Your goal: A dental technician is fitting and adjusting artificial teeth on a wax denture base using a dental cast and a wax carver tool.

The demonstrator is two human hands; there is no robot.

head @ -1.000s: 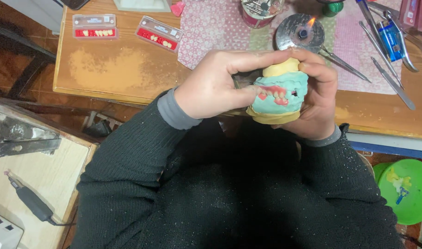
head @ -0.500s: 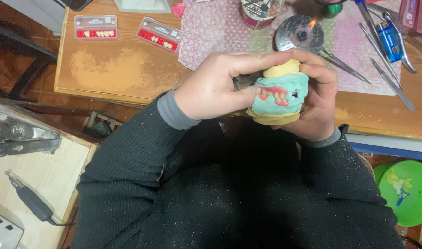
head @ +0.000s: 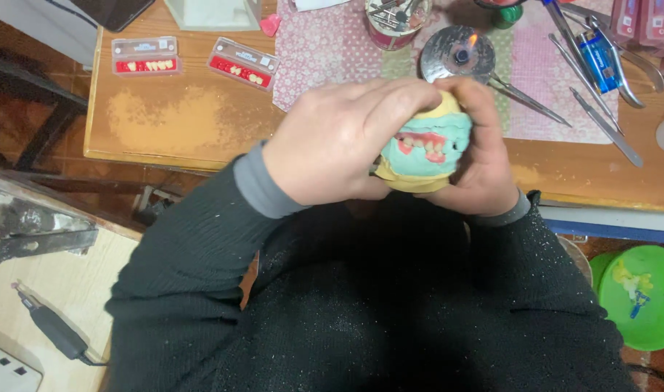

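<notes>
- A wooden worktop (head: 179, 123) fills the upper part of the view, its surface worn pale in a patch near the left.
- A pink patterned cloth (head: 324, 51) covers part of it.
- A small flame (head: 472, 40) burns at a round metal burner (head: 459, 54).
- Dark reddish floor (head: 12, 51) shows at the left, beside a dark frame (head: 41, 116).
- A lighter wooden board (head: 49, 290) lies lower left.
- A green bowl (head: 644, 294) sits lower right.

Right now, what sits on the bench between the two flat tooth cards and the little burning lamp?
In the head view, a pink patterned cloth lies between the tooth cards and the lit lamp.
</notes>
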